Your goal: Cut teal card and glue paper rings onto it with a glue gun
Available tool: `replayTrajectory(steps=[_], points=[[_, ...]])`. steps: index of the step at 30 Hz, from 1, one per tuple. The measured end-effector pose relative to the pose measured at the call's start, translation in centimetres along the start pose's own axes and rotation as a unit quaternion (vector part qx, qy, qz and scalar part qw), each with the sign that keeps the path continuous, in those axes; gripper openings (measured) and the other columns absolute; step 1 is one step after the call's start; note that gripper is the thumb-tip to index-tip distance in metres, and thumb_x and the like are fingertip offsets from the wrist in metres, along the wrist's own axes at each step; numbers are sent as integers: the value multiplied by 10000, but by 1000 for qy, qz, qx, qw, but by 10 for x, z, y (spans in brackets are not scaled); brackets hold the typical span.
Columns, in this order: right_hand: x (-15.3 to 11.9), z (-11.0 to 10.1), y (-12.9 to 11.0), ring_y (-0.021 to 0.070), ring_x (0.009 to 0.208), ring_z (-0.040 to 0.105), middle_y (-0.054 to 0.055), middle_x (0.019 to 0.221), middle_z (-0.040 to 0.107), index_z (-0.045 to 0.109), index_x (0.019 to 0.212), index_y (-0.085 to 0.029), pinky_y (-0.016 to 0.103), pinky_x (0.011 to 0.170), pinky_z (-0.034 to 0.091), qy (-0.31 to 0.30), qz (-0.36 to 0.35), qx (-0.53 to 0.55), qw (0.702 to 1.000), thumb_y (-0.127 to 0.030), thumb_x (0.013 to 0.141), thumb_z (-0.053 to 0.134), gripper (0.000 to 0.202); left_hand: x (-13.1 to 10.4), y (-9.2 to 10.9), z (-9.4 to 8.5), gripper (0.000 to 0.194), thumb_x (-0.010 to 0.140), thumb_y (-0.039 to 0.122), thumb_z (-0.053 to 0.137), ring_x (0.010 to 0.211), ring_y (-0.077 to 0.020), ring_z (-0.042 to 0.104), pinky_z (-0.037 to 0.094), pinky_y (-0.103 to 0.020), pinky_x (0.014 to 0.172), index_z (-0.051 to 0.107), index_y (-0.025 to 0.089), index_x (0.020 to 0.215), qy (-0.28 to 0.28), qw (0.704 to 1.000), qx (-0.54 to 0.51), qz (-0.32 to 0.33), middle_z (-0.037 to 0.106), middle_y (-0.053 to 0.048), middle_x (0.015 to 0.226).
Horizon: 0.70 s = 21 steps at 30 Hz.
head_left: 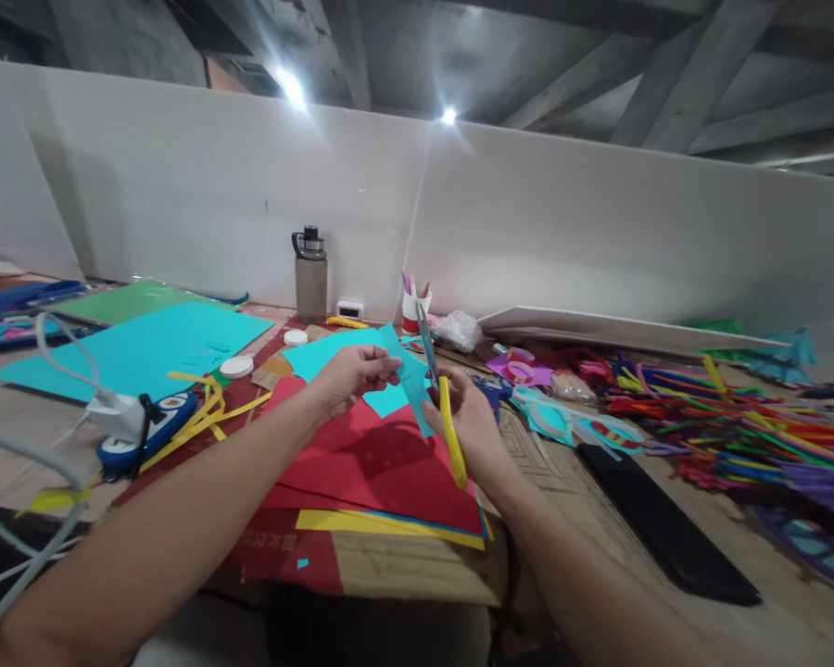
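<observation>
Between my hands is a narrow strip of light blue paper (411, 382), held up over the stack. My left hand (358, 375) pinches its left edge between thumb and fingers. In my right hand (473, 417) is a pair of scissors (450, 431) with yellow handles, its blades pointing up and away; the thumb of that hand rests near the strip's lower end. Below lie red paper sheets (382, 463) with yellow sheets (389, 526) showing under their front edge. Another light blue sheet (320, 354) lies behind my left hand.
Power strip (145, 435), plug and yellow strips (205, 412) lie left, beside a large blue sheet (145, 347). A bottle (311, 283) and pen cup (415, 310) stand behind. Rightward are a black phone-like slab (667, 523) and many coloured pipe cleaners (737, 412).
</observation>
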State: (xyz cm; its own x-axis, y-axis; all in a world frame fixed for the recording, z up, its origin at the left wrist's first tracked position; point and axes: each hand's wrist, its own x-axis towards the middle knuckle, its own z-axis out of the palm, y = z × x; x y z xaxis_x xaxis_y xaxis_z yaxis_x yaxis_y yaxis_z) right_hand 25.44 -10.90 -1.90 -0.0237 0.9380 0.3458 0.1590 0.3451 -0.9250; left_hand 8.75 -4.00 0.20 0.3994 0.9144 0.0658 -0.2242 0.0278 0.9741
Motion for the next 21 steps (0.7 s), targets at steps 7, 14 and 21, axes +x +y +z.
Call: replayTrajectory(steps=[7,14,21], points=[[-1,1,0,133,647,524,-28,699,525,463,1029,-200,251,613,432,-16,-4,-4,1000,-195,659,560,382,3,10,-10,280,602,267,776,558,-82,563,397,-187,518,538,125,633,21,1000,-9,-9,581,-13,578],[-1,1,-2,129,608,507,-38,673,524,466,1028,-191,247,576,414,-21,0,-11,1000,-192,648,551,389,2,7,-6,310,607,278,771,542,-86,565,403,-192,502,494,138,627,21,999,-1,-25,573,-2,560],[-1,0,1,137,642,545,-33,684,541,474,1030,-196,260,639,451,-20,-8,-18,1000,-183,656,561,384,1,7,-6,338,579,300,789,548,-84,568,407,-189,507,498,134,632,18,999,7,-25,553,11,552]])
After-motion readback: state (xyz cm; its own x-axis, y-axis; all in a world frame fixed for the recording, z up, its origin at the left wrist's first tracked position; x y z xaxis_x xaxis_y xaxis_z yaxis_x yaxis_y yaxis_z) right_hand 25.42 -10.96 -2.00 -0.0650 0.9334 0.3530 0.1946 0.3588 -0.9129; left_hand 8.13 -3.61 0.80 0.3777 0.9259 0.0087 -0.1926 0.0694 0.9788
